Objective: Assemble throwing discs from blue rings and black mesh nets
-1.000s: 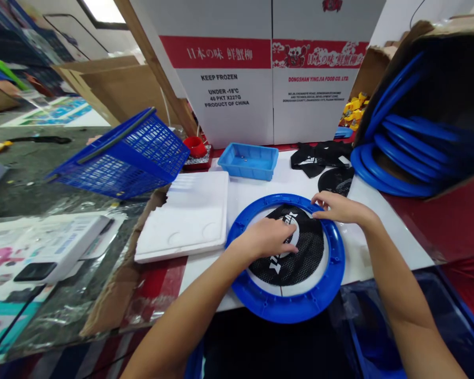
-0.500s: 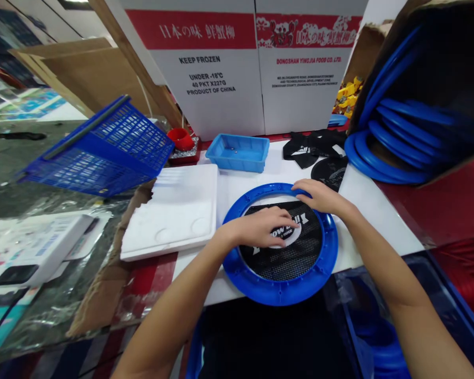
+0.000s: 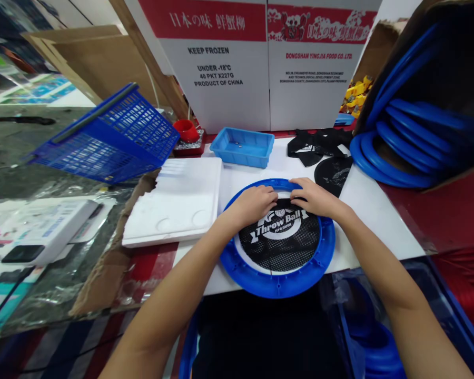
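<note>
A blue plastic ring (image 3: 278, 287) lies on the white tabletop in front of me. Inside its opening is a round black mesh net (image 3: 288, 252) printed "Throw Ball" in white. My left hand (image 3: 256, 204) has its fingers closed on the net's far edge, left of centre. Close beside it, my right hand (image 3: 310, 197) pinches the same edge, its wrist over the ring's far right side. White table shows in a gap between the net's far edge and the ring. The fingertips are partly hidden.
Black mesh pieces (image 3: 332, 173) lie behind my right hand. A light-blue tray (image 3: 243, 150) with small bits stands behind the ring. White foam (image 3: 174, 202) and a blue basket (image 3: 114, 137) are left. Blue rings (image 3: 395, 152) fill a carton at right.
My left hand has moved from the middle of the net to its far edge, uncovering the print. My right hand has shifted from the ring's rim inward to the net's edge.
</note>
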Action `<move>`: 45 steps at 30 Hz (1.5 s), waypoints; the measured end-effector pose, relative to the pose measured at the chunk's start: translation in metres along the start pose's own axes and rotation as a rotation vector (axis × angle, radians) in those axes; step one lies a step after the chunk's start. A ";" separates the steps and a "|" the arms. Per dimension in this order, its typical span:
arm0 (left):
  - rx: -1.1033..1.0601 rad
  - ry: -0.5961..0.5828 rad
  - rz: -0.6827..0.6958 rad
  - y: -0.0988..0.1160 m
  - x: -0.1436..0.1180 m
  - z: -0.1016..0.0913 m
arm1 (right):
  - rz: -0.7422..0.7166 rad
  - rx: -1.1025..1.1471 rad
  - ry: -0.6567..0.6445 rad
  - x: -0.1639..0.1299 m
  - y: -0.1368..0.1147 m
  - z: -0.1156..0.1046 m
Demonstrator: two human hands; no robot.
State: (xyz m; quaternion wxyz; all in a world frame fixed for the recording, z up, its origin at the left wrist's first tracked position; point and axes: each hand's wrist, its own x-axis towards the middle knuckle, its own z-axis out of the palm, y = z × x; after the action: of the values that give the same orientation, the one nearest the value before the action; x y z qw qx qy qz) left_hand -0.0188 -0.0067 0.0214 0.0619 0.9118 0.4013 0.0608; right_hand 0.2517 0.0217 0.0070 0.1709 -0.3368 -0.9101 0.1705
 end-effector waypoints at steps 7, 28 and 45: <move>-0.309 -0.027 0.010 -0.010 -0.003 0.000 | 0.035 0.063 -0.014 -0.003 0.001 -0.004; -0.373 -0.062 0.045 0.014 -0.008 -0.027 | 0.202 0.399 -0.213 -0.009 0.008 -0.028; 0.143 0.004 -0.082 0.013 -0.008 -0.016 | 0.252 0.449 -0.359 -0.012 0.004 -0.045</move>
State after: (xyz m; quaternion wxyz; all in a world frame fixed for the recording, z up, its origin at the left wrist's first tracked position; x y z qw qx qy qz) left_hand -0.0170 -0.0201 0.0390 -0.0019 0.8966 0.4418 0.0309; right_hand 0.2813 0.0249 0.0424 0.0552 -0.3652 -0.8164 0.4439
